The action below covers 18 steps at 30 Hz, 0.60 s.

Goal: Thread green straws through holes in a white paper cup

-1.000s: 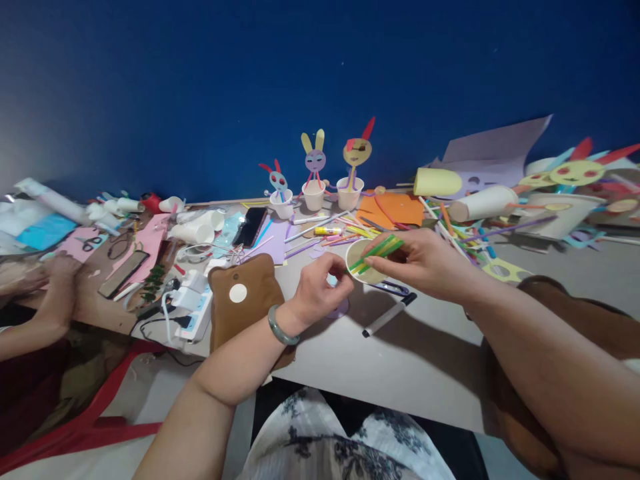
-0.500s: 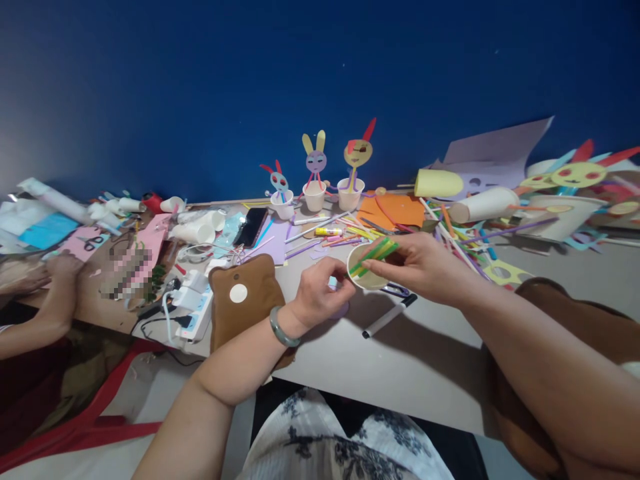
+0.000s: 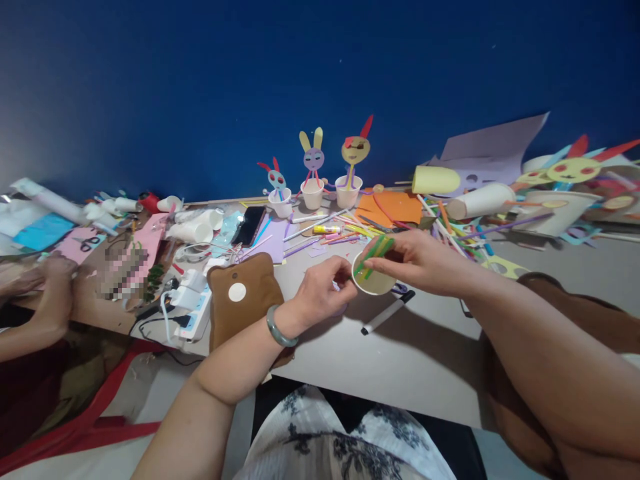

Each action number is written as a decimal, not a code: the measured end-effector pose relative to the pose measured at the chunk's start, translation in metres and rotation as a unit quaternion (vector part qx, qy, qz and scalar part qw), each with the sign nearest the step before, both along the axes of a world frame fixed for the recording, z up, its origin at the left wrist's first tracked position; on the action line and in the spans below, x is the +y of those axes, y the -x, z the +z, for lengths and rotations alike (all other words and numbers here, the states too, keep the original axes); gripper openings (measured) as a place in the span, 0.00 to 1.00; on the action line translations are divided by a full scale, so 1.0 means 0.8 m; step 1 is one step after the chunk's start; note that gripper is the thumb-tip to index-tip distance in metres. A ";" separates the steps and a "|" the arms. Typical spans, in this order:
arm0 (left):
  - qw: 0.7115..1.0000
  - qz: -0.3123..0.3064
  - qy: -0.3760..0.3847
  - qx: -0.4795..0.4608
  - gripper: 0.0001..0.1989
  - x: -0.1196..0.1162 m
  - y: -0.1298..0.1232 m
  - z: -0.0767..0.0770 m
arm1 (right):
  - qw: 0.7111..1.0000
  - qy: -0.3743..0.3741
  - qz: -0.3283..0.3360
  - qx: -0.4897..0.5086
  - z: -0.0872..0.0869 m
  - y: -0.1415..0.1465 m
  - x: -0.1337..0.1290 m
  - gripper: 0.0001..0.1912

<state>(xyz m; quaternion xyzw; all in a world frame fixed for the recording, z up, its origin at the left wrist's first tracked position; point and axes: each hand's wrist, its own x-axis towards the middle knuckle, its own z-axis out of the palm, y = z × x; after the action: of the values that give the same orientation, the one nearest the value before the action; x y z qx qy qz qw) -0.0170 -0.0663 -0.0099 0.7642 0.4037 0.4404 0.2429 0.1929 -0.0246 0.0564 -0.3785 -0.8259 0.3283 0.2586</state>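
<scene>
A white paper cup (image 3: 379,285) is tilted so that its mouth faces me. My left hand (image 3: 326,288) is closed at the left side of the cup, thumb and fingers pinched on its rim. My right hand (image 3: 425,261) pinches green-and-yellow strips (image 3: 381,245), whose lower ends reach inside the cup. Whether they are paper or pipe cleaners, I cannot tell. Just below the cup lies a capped black-and-white marker (image 3: 387,313). Scissors with dark purple handles (image 3: 400,288) are partly hidden behind the cup.
Three paper cups with rabbit-like figures (image 3: 313,190) stand along the blue wall. A brown pouch (image 3: 245,293) and a power strip (image 3: 197,317) lie left. Coloured sticks, orange paper (image 3: 390,208) and more cups are spread behind and right. Another person's hands (image 3: 55,267) rest far left.
The strips in my right hand have tipped slightly and sit a little lower in the cup. My left hand has shifted slightly to the right. The view has moved a little.
</scene>
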 end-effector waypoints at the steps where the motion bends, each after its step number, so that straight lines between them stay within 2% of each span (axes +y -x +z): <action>1: 1.000 -0.008 0.004 0.006 0.06 -0.001 0.000 0.000 | 1.000 0.006 0.014 -0.014 0.001 -0.001 0.001 0.18; 4: 0.999 -0.029 0.020 -0.003 0.06 -0.002 -0.001 0.000 | 0.998 0.019 0.039 -0.041 0.002 -0.004 0.003 0.19; 8: 0.992 -0.013 0.088 -0.084 0.07 0.003 -0.003 -0.003 | 0.999 0.044 0.001 -0.004 -0.001 -0.001 0.002 0.19; 14: 0.945 -0.022 0.231 -0.232 0.09 0.016 -0.006 -0.009 | 0.991 0.065 -0.072 0.092 -0.010 0.011 0.000 0.17; 18: 0.940 -0.018 0.236 -0.244 0.09 0.017 -0.005 -0.011 | 0.989 0.058 -0.074 0.115 -0.007 0.009 0.003 0.18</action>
<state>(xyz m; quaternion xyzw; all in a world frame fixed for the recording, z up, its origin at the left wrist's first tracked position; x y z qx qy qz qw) -0.0130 -0.0526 -0.0187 0.5612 0.4105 0.5007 0.5155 0.1855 -0.0222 0.0506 -0.4126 -0.7401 0.3971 0.3525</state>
